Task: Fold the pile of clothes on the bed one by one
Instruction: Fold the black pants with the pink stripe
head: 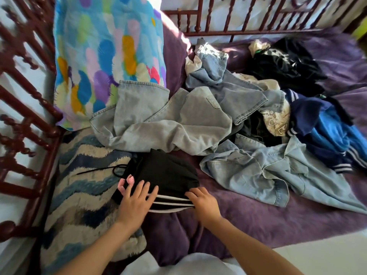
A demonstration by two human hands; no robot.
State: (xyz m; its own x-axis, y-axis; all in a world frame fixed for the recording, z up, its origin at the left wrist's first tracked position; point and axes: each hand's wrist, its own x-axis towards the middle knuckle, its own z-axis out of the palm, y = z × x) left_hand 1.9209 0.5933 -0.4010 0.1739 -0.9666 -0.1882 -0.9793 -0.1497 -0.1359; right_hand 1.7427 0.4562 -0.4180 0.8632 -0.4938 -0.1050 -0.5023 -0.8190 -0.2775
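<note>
Clothes pile (258,108): heaped loose across the middle and right of the bed, unfolded, on the purple blanket (258,221).
Head view, near garment: black trousers with white side stripes (168,175), bunched into a compact bundle at the near edge of the bed, just in front of the pile; a black drawstring (99,170) trails off its left side.
Left hand (135,203): palm down, fingers spread flat on the left end of the black bundle, pressing rather than pinching; nothing clasped. A small pink item (127,182) shows just beyond its fingertips; cannot tell what it is.
Right hand (202,201): fingers curled down over the striped edge at the bundle's right end, closed on the fabric.
Pile, left part: pale grey jeans (164,124) sprawled wide, waistband toward the pillow.
Pile, near right: light blue denim shirt (278,171), rumpled, touching the jeans.
Pile, far right: navy and bright blue striped garments (325,132); dark clothing (288,64) behind them near the rail.
Pillow (107,52): bright feather print, propped against the left corner.
Cushion (83,187): blue-and-cream wavy shag, under the left forearm and the bundle's left edge.
Bed frame (29,108): dark red turned-wood rails along left and far sides.
</note>
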